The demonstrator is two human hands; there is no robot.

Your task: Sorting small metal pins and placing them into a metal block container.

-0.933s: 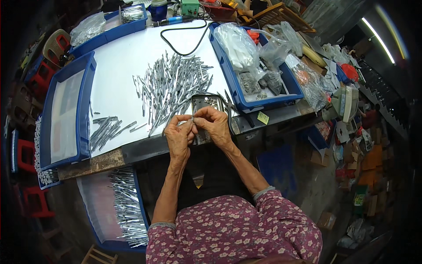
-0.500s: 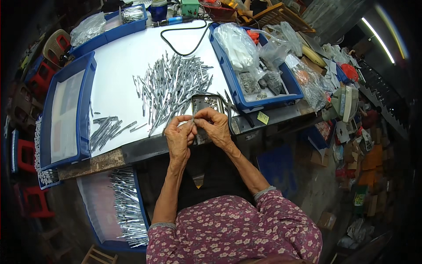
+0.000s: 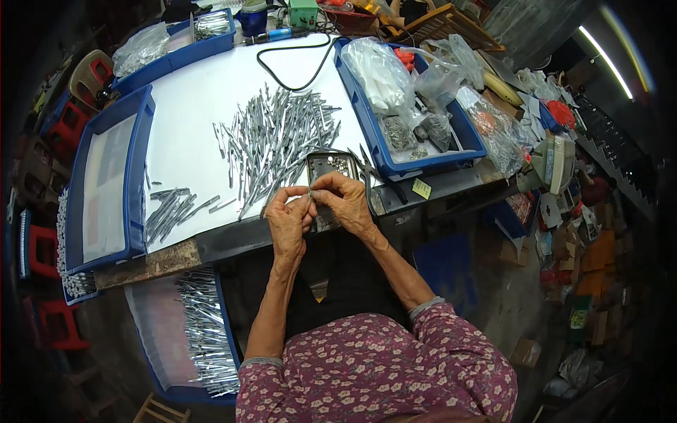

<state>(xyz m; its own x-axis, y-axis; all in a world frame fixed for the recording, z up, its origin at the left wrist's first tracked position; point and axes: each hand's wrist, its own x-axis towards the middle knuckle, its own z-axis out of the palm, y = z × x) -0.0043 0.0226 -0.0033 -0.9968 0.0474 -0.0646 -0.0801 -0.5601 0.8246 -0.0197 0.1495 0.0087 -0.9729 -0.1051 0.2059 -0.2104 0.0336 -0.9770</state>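
Observation:
My left hand (image 3: pixel 288 220) and my right hand (image 3: pixel 345 203) meet fingertip to fingertip over the table's front edge. Both are closed in a pinch on something small, mostly covered by the fingers, that I cannot make out. Just beyond them lies a small dark metal tray (image 3: pixel 321 166) with tiny pale parts in it. A large heap of thin silvery metal rods (image 3: pixel 278 134) spreads behind and to the left of the tray. Right of the tray rest pliers (image 3: pixel 368 169) with dark handles. Farther left on the white surface is a smaller pile of similar rods (image 3: pixel 169 211).
An upright-walled blue bin (image 3: pixel 137 176) stands at the left. Another blue bin (image 3: pixel 402 168) with plastic bags sits at the right. A blue-handled electric screwdriver (image 3: pixel 278 34) and black cable lie at the back. Below the table edge, a blue tray (image 3: pixel 159 338) holds many rods.
Almost nothing differs. Both hands stay pinched together in the same place, and the piles of rods lie as before.

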